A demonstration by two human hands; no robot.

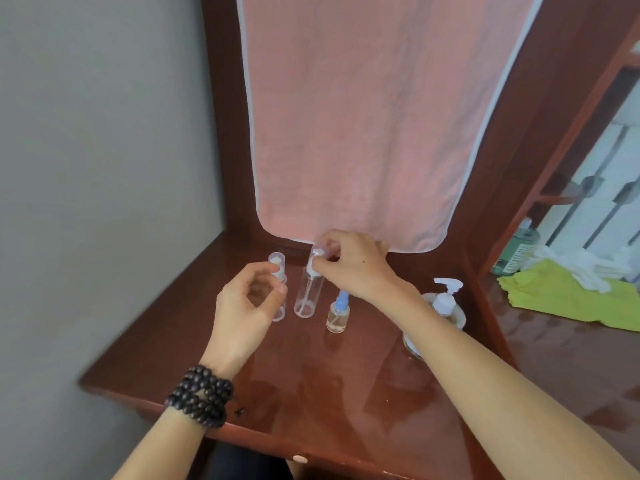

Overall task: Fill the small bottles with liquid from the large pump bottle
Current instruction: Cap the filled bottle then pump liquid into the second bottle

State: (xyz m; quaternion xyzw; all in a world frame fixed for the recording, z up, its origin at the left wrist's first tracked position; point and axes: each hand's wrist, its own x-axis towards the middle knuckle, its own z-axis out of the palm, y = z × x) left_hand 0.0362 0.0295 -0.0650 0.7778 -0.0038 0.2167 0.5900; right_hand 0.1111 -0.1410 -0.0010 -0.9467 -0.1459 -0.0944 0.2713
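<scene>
Head view: right hand (349, 263) fingers pinch tall bottle (309, 289) cap; left hand (247, 306) loosely curled.

My one camera sits on my head, looking forward and steeply down over my forearms onto the tabletop (311, 382), close in. It faces the towel (360, 133) at the far edge; the wall fills the left.

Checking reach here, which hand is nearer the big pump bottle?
Right. The right hand pinches the tall clear bottle's cap, its forearm passing beside the large pump bottle; the left hand sits farther left.
</scene>
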